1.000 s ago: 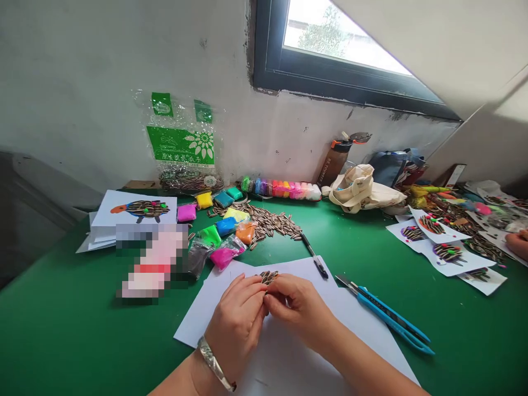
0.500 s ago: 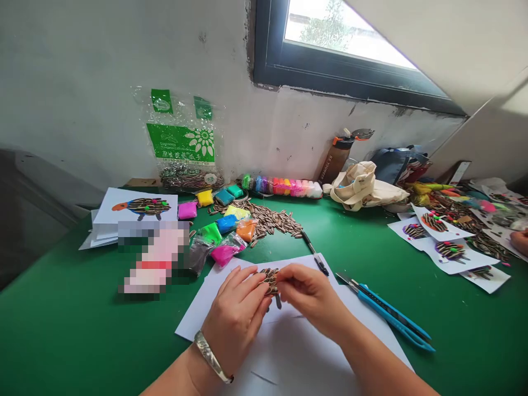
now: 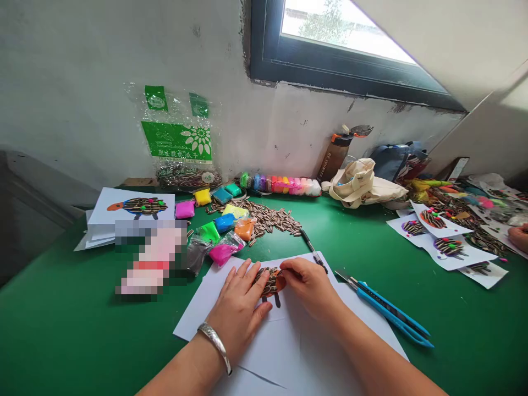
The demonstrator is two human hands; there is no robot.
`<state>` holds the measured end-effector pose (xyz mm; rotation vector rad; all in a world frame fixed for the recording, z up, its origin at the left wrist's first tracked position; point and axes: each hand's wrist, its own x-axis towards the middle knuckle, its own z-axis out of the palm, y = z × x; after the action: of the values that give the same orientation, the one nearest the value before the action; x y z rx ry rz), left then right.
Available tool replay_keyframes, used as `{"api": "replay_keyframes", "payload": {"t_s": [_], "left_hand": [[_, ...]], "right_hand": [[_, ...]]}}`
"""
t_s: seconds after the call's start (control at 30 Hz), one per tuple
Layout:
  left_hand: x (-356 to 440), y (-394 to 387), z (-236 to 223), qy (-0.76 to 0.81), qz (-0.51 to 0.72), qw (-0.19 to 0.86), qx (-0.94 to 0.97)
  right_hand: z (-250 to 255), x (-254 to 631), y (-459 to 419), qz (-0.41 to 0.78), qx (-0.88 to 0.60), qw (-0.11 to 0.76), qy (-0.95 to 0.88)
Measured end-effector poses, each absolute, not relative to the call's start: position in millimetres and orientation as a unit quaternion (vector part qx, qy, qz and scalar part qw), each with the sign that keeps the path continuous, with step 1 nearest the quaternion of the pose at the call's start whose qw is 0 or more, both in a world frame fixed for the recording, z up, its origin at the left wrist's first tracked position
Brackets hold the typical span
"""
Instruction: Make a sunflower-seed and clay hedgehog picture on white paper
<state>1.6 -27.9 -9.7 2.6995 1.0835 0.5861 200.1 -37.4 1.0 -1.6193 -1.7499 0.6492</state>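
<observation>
My left hand (image 3: 239, 297) lies with fingers stretched out on white paper (image 3: 198, 319), its fingertips over the left part of a clay animal figure (image 3: 270, 283). Rows of striped sunflower seeds cover the figure's back. Orange clay shows at its right side, with two dark legs below. At that orange edge, the fingers of my right hand (image 3: 307, 280) are pinched together. Whatever is between them is hidden. A black pen (image 3: 315, 253) lies just beyond my right hand.
A blue craft knife (image 3: 394, 313) lies at the right, blade exposed. Loose sunflower seeds (image 3: 276, 218) and bagged coloured clay (image 3: 223, 253) are behind the paper. Finished seed pictures (image 3: 449, 247) lie farther right, near another person's hand (image 3: 518, 237). A brown bottle (image 3: 333, 157) stands by the wall.
My left fingers have spread and flattened over the figure, and more of its orange right side and legs shows. My right hand has shifted slightly, still pinched at the figure's edge.
</observation>
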Motion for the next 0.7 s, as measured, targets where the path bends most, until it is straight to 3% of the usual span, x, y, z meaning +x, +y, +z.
{"api": "replay_keyframes", "payload": {"t_s": [0.7], "left_hand": [[7.8, -26.4, -18.6, 0.346, 0.211, 0.096, 0.909]], "right_hand": [[-6.3, 191.0, -35.2, 0.174, -0.639, 0.294, -0.689]]}}
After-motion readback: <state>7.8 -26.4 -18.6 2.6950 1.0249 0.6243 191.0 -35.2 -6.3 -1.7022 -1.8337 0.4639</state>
